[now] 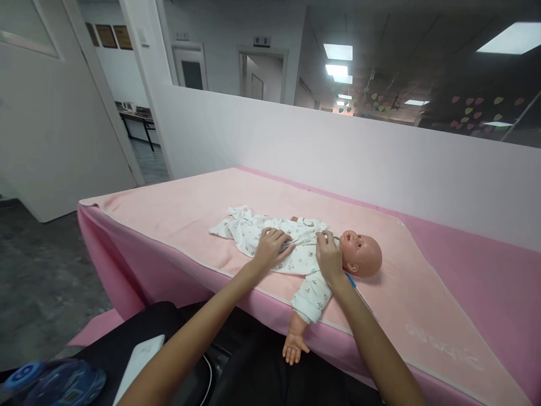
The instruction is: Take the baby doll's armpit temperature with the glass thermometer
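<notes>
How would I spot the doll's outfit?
Find the pink-draped table by the white partition. A bald doll lies there, the left hand and right hand touching its outfit. Unlike the peach mat beneath, the outfit is white with small prints.

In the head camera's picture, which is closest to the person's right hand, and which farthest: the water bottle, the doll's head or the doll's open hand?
1. Doll's head: just right of the right hand.
2. Doll's open hand: lower, nearer the camera.
3. Water bottle: far lower left.
</notes>
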The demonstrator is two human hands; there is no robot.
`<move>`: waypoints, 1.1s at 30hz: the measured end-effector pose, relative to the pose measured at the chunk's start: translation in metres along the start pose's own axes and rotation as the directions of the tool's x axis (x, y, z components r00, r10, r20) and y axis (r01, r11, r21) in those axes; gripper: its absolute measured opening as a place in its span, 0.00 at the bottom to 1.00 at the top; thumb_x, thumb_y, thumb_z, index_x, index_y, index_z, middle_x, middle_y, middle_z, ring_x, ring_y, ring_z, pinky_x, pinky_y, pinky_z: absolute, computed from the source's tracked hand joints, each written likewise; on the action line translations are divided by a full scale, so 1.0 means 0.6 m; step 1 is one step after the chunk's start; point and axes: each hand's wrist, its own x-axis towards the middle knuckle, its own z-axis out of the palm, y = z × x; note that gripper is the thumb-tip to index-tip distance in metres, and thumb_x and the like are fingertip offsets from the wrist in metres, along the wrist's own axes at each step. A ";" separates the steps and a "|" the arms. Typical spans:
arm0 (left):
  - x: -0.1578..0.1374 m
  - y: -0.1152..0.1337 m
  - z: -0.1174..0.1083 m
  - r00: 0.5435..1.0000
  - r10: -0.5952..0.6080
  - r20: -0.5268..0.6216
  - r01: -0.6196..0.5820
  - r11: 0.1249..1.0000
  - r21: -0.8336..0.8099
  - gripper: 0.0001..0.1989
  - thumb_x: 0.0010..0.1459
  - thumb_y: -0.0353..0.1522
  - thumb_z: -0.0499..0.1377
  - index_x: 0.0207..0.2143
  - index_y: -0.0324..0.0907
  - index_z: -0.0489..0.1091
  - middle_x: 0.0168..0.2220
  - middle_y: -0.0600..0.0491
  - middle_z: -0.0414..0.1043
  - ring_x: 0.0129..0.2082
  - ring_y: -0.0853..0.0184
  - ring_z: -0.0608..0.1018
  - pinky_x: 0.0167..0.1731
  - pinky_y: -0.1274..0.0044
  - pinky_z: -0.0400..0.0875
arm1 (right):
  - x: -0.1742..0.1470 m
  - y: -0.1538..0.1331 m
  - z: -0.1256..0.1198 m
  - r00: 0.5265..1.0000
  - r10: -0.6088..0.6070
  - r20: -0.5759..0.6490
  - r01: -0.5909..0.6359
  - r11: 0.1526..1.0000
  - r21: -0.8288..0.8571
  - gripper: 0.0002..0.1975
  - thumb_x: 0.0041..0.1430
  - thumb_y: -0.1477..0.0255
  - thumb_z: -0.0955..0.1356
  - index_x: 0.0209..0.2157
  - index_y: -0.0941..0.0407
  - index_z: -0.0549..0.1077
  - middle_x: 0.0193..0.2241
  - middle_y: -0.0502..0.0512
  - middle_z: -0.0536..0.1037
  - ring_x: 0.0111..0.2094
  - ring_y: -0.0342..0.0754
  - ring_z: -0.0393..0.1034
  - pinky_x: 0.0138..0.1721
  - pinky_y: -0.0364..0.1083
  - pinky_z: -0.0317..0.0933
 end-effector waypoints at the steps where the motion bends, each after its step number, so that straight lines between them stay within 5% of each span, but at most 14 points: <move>1: -0.001 0.001 -0.001 1.000 -0.010 0.010 0.010 1.000 -0.001 0.09 0.57 0.37 0.52 0.31 0.43 0.67 0.31 0.53 0.71 0.34 0.65 0.69 0.42 0.69 0.55 | 0.001 -0.007 0.000 0.997 -0.074 0.007 0.074 0.997 -0.009 0.14 0.61 0.78 0.55 0.41 0.57 0.69 0.42 0.61 0.69 0.36 0.47 0.65 0.29 0.43 0.56; 6: -0.003 0.010 -0.001 0.999 -0.047 0.014 0.047 0.999 -0.016 0.05 0.53 0.32 0.52 0.32 0.42 0.65 0.32 0.53 0.70 0.35 0.64 0.69 0.45 0.67 0.54 | 0.020 -0.057 0.012 0.960 -0.278 -0.024 0.278 0.961 -0.002 0.12 0.61 0.71 0.58 0.32 0.59 0.71 0.41 0.61 0.70 0.37 0.49 0.63 0.37 0.47 0.58; 10: -0.005 0.012 -0.003 0.996 -0.083 -0.016 0.082 0.995 -0.050 0.05 0.51 0.30 0.51 0.32 0.42 0.64 0.32 0.52 0.69 0.35 0.64 0.69 0.46 0.66 0.54 | 0.035 -0.075 0.031 0.974 -0.224 -0.030 0.226 0.972 0.063 0.15 0.61 0.71 0.59 0.23 0.58 0.70 0.33 0.57 0.72 0.37 0.49 0.62 0.40 0.49 0.56; 18: -0.007 0.010 -0.003 0.984 -0.168 -0.063 0.160 0.980 -0.116 0.08 0.47 0.27 0.50 0.32 0.42 0.65 0.32 0.54 0.70 0.36 0.64 0.69 0.45 0.66 0.54 | 0.024 -0.071 0.028 0.984 -0.173 0.031 0.168 0.977 0.129 0.07 0.56 0.74 0.62 0.32 0.58 0.72 0.44 0.61 0.69 0.48 0.53 0.58 0.51 0.55 0.50; 26: -0.008 0.010 -0.002 0.986 -0.157 -0.049 0.154 0.985 -0.075 0.10 0.48 0.28 0.50 0.33 0.43 0.68 0.33 0.53 0.70 0.37 0.63 0.69 0.46 0.66 0.54 | 0.021 -0.071 0.024 0.985 -0.169 0.039 0.155 0.958 0.241 0.04 0.48 0.77 0.63 0.29 0.57 0.69 0.39 0.57 0.70 0.44 0.50 0.60 0.51 0.52 0.51; 33: -0.008 0.009 0.000 0.992 -0.116 -0.042 0.113 0.992 -0.063 0.11 0.47 0.29 0.52 0.35 0.44 0.69 0.35 0.53 0.70 0.39 0.62 0.68 0.45 0.65 0.54 | 0.021 -0.070 0.025 0.989 -0.146 0.026 0.135 0.959 0.250 0.05 0.57 0.77 0.60 0.31 0.57 0.66 0.33 0.55 0.70 0.38 0.48 0.61 0.47 0.49 0.53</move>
